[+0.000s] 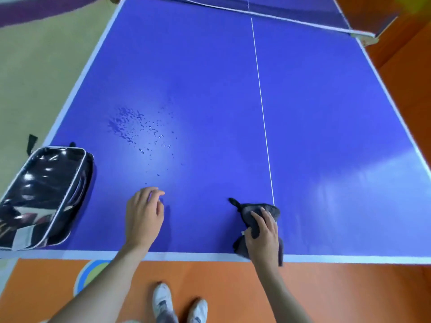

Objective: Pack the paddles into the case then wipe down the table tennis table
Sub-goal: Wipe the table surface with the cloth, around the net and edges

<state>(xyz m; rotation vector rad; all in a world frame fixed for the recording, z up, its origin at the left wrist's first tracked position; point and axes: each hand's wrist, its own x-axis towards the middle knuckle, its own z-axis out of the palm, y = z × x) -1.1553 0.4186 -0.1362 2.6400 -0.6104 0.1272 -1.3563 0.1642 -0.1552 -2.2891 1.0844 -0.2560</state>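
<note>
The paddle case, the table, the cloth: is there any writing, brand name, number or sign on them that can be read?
No text can be read in this picture.
Paddle case: glossy black with white piping and a pale patch at its near end; only glare shows, no letters.
Table: plain blue with white lines and water droplets; no print.
Cloth under the right hand: plain dark grey.
Shoes: blurred dark markings, unreadable.
</note>
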